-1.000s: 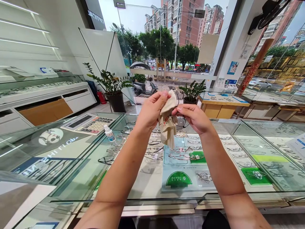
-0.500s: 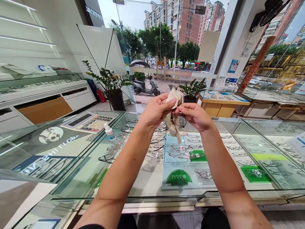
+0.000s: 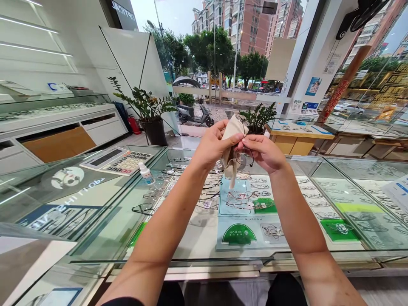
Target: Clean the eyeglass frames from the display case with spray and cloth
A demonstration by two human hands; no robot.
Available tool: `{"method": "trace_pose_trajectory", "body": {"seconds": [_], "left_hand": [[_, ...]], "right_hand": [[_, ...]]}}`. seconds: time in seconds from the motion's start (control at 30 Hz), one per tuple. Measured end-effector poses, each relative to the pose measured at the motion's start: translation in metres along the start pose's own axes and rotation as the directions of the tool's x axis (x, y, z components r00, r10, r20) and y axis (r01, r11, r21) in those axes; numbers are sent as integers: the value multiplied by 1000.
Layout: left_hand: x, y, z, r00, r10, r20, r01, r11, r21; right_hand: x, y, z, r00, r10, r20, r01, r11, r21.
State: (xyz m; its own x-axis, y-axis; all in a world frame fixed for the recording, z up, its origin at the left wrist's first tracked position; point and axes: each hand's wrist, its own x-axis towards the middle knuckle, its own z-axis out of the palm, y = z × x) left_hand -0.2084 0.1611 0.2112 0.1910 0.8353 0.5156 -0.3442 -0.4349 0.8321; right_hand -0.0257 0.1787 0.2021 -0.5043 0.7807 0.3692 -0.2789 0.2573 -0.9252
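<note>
Above the glass display case, my left hand (image 3: pixel 214 144) is closed round a cream cleaning cloth (image 3: pixel 234 127), which is folded over part of a pair of eyeglasses (image 3: pixel 253 159). One round, dark-rimmed lens shows below my fingers; the rest of the frame is mostly covered by the cloth and hands. My right hand (image 3: pixel 264 152) pinches the eyeglasses near the middle, its fingertips touching the cloth and my left thumb. A loose end of the cloth hangs down under my left hand.
Under the glass top of the display case (image 3: pixel 236 257) lie rows of eyeglasses. A white spray bottle (image 3: pixel 146 174) and a large calculator (image 3: pixel 117 160) stand on the left. Potted plants (image 3: pixel 156 131) and a window are beyond.
My left thumb and the cloth have shifted slightly right along the eyeglasses, closer to my right fingertips. The visible lens has moved a little right. Both hands keep their hold.
</note>
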Motion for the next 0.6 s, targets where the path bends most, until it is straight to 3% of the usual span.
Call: {"method": "trace_pose_trajectory", "body": {"seconds": [0.13,0.33,0.5,0.6], "left_hand": [[1,-3,-1,1000,-17,26,17,1000,20],[3,-12,6,998,43,-43,-44,999,-3],[3,-3,-2,994,-22,106,24,1000,-18],[2,-1,-1,995,-27,95,30,999,-32]], "right_hand": [[1,2,-2,1000,21,-1,-21,1000,-4],[-2,-2,4,999,26,35,-23,996,-86],[-4,-10,-3,999,34,21,-33,999,-42],[-4,-10,-5,999,35,36,-34,999,-22]]}}
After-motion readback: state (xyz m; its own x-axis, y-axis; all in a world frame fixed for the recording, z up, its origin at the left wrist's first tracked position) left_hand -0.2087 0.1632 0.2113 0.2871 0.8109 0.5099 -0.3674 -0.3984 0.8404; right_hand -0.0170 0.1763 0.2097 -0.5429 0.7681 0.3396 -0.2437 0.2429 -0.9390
